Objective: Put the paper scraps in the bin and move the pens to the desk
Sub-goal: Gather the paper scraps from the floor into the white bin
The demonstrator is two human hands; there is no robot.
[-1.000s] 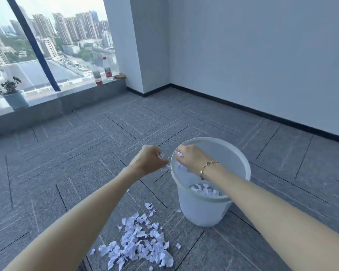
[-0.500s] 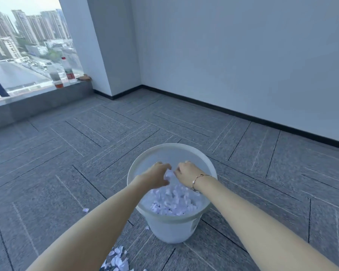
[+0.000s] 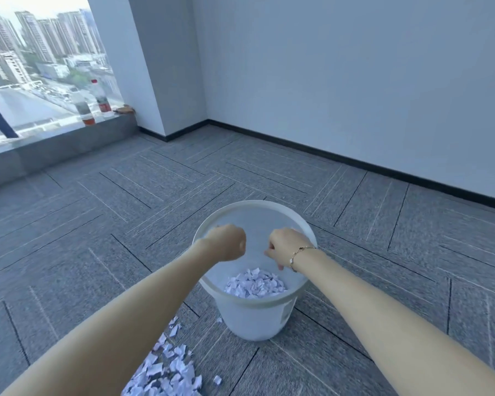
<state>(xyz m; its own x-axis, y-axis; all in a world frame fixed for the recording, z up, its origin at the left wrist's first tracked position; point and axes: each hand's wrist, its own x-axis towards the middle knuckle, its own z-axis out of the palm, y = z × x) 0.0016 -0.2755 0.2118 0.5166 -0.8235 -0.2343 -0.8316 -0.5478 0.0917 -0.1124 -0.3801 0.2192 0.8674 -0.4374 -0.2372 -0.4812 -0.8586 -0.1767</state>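
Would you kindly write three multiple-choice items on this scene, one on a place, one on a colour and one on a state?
1. Where is the loose pile of paper scraps?
A. on the windowsill
B. on the carpet, near-left of the bin
C. by the far wall

2. What colour is the bin?
A. white
B. black
C. red

3. How is the left hand?
A. flat open
B. curled closed above the bin
C. resting on the carpet

Key: 1 B, the pile lies beside the bin's base; 2 A, its wall and rim are white; 3 B, the fingers are curled over the opening.
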